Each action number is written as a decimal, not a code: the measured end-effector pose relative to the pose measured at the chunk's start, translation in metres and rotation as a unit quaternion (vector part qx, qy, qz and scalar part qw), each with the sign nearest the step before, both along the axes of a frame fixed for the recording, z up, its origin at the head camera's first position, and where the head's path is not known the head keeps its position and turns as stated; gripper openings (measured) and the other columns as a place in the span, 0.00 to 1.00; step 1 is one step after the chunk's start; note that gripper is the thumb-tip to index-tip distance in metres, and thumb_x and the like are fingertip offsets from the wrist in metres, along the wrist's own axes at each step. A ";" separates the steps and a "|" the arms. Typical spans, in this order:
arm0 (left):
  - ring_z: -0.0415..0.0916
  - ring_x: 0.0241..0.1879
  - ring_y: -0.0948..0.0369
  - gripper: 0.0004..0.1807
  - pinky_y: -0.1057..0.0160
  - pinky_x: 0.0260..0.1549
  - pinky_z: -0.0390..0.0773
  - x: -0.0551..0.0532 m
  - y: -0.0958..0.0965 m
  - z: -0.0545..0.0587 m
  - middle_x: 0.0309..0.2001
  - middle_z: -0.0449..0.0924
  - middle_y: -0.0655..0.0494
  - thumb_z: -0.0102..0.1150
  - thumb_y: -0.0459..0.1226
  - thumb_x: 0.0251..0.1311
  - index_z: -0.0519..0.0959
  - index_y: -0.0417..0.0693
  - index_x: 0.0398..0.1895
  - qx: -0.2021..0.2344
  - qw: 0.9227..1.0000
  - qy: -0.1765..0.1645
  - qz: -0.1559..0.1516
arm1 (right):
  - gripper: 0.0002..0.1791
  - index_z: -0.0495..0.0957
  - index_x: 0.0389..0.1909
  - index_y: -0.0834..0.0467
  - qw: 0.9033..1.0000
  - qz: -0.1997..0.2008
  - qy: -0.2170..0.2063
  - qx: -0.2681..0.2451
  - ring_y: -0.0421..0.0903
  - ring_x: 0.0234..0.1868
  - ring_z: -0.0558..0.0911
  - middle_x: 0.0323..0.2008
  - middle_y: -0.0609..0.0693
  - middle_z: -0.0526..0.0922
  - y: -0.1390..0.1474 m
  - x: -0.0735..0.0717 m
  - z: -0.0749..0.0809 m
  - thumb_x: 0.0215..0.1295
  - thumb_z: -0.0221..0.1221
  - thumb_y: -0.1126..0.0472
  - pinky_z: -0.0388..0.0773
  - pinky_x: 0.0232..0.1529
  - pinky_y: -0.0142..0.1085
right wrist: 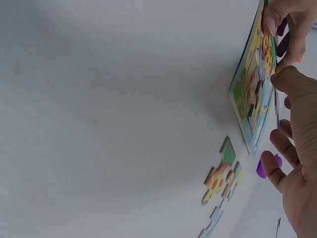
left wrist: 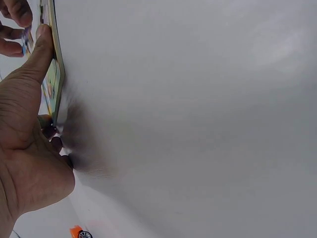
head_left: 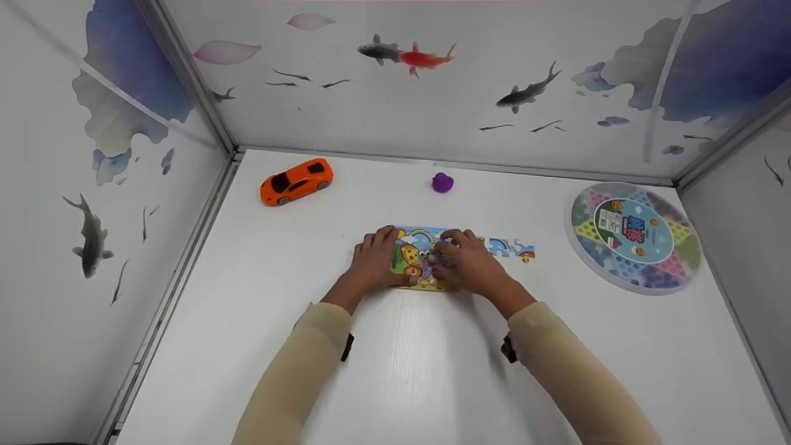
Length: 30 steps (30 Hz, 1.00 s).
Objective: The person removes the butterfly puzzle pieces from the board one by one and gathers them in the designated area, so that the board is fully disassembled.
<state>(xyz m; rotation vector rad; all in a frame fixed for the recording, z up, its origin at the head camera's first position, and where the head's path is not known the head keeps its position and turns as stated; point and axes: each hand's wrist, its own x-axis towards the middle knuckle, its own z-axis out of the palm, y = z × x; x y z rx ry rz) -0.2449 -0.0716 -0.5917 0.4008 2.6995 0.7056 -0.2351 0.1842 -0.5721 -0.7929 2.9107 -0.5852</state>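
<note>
A colourful cartoon jigsaw puzzle board (head_left: 409,252) lies flat on the white table between the hands. My left hand (head_left: 373,262) grips its left side, the thumb along the near edge and the other fingers at the far side. Over the right half of the board, my right hand (head_left: 474,264) pinches a small puzzle piece (left wrist: 26,41) between thumb and fingers, close above the picture. The fingers hide most of that piece. Gaps between pieces show on the board in the right wrist view. Loose puzzle pieces (right wrist: 216,182) lie on the table to the right of the board.
An orange toy car (head_left: 296,182) sits at the back left. Behind the board is a small purple toy (head_left: 442,182). A round, flat game box (head_left: 664,238) lies at the right. Printed wall panels (head_left: 426,105) enclose the table at the back and sides.
</note>
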 end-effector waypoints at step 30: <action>0.51 0.86 0.43 0.66 0.37 0.84 0.56 0.003 0.000 0.000 0.89 0.49 0.49 0.77 0.64 0.62 0.50 0.49 0.92 0.010 1.000 0.009 0.008 | 0.19 0.87 0.61 0.56 0.996 -0.081 -0.013 -0.028 0.59 0.66 0.79 0.67 0.58 0.77 0.120 0.036 -0.011 0.72 0.73 0.57 0.78 0.73 0.61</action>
